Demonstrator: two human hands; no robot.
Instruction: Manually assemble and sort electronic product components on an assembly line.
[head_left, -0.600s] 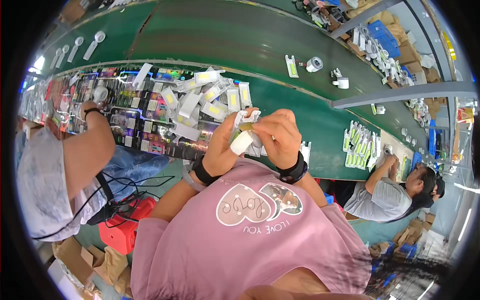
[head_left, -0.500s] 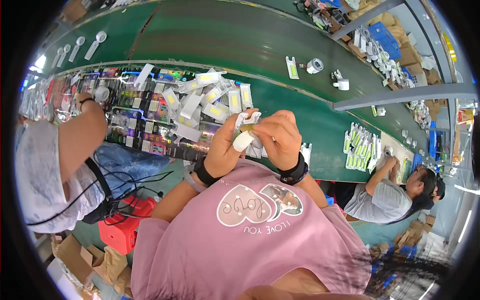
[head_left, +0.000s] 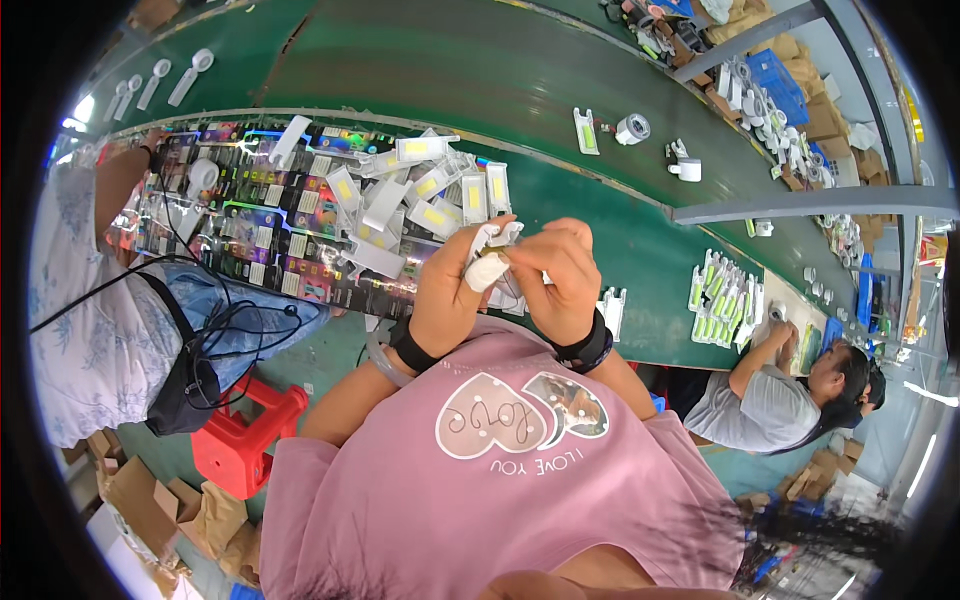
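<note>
In front of my chest, my left hand (head_left: 446,290) is closed round a white plastic lamp housing (head_left: 489,238) with two prongs at its top. A white wrap (head_left: 487,272) covers the thumb of that hand. My right hand (head_left: 562,278) is pinched at the housing's right side, fingertips against a small yellowish part there. What exactly those fingertips grip is mostly hidden. Just beyond my left hand lies a loose pile of white lamp pieces with yellow light panels (head_left: 433,218), resting on printed packages (head_left: 265,200).
White-and-green lamp pieces (head_left: 722,300) lie in a group on the green table to the right. Further off runs a green conveyor belt (head_left: 420,70) with a few lamps. One co-worker (head_left: 120,300) stands at left near a red stool (head_left: 240,440); another (head_left: 760,390) sits at right.
The co-worker at left has shifted left and drawn the arm back, leaving a round white lamp on the packages. My hands stay nearly in place, fingers moving slightly at the housing.
</note>
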